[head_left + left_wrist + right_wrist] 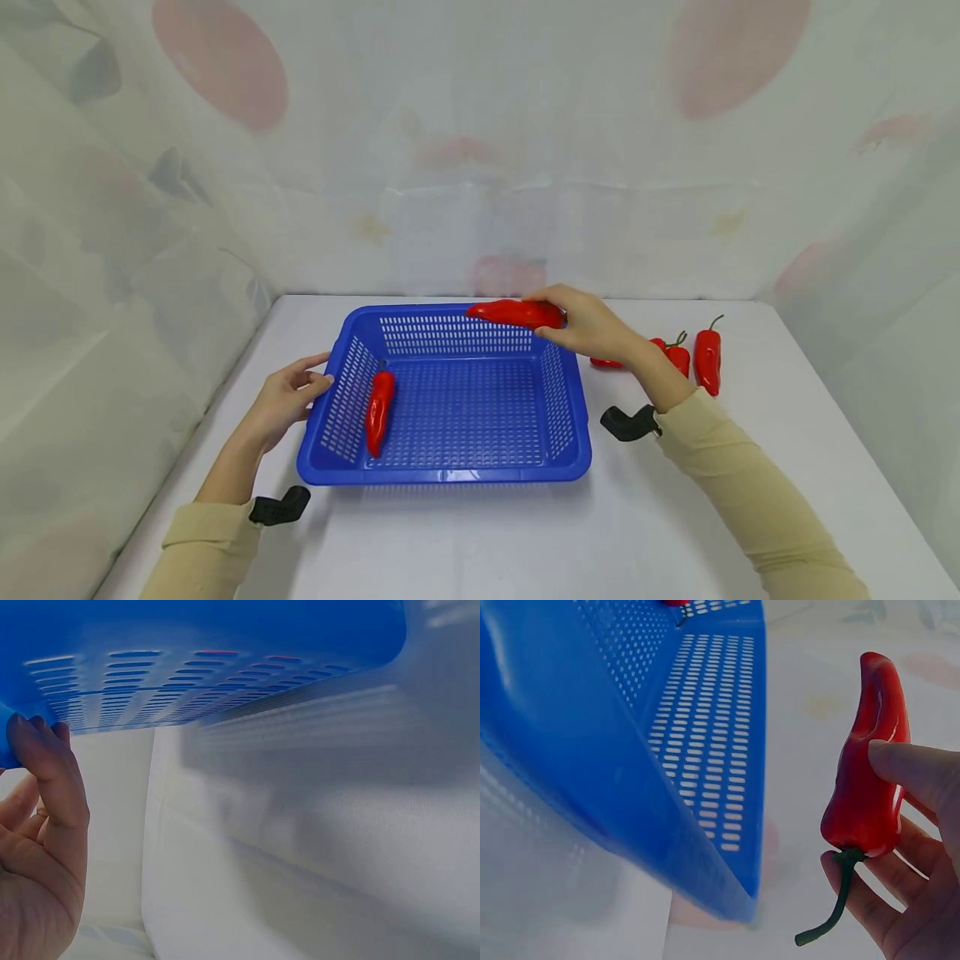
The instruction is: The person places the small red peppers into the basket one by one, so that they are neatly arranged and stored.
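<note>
A blue plastic basket (pixel 442 477) with slotted walls is in the middle of the head view. One red pepper (pixel 379 414) lies inside it along the left wall. At the basket's left rim, my left hand (pixel 288 396) grips the edge between thumb and fingers; the left wrist view shows the fingertips (pixel 22 735) on the blue rim. My right hand (pixel 581 323) holds another red pepper (pixel 866 772) above the basket's far right corner. Thumb and fingers pinch this pepper's sides, its green stem (pixel 836 907) pointing down in the right wrist view.
Several more red peppers lie on the white table (pixel 765 467) to the right, one of them (pixel 707 358) standing apart from the others. My right forearm partly covers that group. Pale patterned sheeting (pixel 562 167) hangs behind the table and along both sides.
</note>
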A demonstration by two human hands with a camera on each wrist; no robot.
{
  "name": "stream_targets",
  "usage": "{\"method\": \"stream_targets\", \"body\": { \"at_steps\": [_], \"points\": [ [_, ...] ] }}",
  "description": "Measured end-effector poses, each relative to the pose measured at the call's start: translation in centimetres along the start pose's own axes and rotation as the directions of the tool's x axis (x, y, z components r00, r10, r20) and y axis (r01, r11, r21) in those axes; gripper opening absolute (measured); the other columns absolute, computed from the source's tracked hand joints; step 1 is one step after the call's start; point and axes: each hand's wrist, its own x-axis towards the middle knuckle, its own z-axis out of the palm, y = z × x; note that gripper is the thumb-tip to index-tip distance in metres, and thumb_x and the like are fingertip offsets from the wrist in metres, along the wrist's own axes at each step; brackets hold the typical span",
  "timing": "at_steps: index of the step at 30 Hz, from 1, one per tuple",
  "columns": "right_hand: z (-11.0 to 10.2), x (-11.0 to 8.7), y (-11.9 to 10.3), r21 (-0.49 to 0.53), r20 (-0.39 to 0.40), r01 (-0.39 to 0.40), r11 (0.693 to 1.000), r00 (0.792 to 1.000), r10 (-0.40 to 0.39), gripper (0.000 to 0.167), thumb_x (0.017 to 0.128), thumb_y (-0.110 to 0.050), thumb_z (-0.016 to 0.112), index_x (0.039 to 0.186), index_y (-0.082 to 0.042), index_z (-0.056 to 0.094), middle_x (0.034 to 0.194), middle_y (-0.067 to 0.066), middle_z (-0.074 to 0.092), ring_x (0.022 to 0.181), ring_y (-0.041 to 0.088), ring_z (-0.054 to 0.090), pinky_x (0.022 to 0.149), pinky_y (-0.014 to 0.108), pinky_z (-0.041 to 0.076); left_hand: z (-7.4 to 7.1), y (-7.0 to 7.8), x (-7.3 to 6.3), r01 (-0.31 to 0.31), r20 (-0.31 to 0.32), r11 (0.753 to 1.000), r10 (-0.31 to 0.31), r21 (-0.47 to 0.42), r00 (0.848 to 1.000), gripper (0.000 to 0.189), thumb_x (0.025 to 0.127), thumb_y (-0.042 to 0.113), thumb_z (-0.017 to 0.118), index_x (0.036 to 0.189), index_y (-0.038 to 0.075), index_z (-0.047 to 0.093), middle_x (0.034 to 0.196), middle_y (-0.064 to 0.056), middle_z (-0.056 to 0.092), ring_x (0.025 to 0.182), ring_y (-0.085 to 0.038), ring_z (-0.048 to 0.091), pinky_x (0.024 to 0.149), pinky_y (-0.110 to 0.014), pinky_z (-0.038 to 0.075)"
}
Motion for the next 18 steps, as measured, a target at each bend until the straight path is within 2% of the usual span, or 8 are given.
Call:
{"method": "stream_targets", "body": {
  "at_steps": [8, 11, 18],
  "points": [
    [1.8, 1.8, -0.7, -0.051, 0.062, 0.023, 0.998, 0.998, -0.020, 0.045, 0.085, -0.017, 0.065, 0.128, -0.011, 0.054, 0.120, 0.008, 0.057, 0.105, 0.022, 0.053, 0.093, 0.039, 0.046, -0.1, 0.0, 0.1, -0.002, 0.012, 1.000, 0.002, -0.008, 1.000, 0.061, 0.092, 0.038, 0.053, 0.143, 0.013, 0.032, 0.110, -0.021, 0.052, 0.081, -0.017, 0.064, 0.072, -0.036, 0.056],
    [2.5, 2.4, -1.0, -0.046, 0.087, 0.036, 0.998, 0.996, -0.031, 0.044, 0.085, -0.017, 0.065, 0.127, -0.010, 0.054, 0.122, 0.008, 0.056, 0.106, 0.022, 0.053, 0.091, 0.037, 0.048, -0.1, 0.0, 0.1, -0.004, 0.014, 1.000, 0.005, -0.006, 1.000, 0.061, 0.092, 0.038, 0.053, 0.144, 0.013, 0.031, 0.110, -0.021, 0.052, 0.082, -0.017, 0.064, 0.072, -0.036, 0.056],
    [4.6, 3.3, -1.4, -0.008, 0.140, 0.010, 1.000, 0.990, -0.009, 0.044, 0.085, -0.018, 0.066, 0.127, -0.014, 0.054, 0.123, 0.005, 0.056, 0.104, 0.018, 0.053, 0.087, 0.032, 0.050, 0.0, 0.0, 0.1, -0.004, 0.015, 1.000, 0.004, -0.009, 1.000, 0.061, 0.093, 0.037, 0.052, 0.144, 0.012, 0.031, 0.111, -0.022, 0.052, 0.082, -0.017, 0.064, 0.072, -0.036, 0.056]
  ]
}}
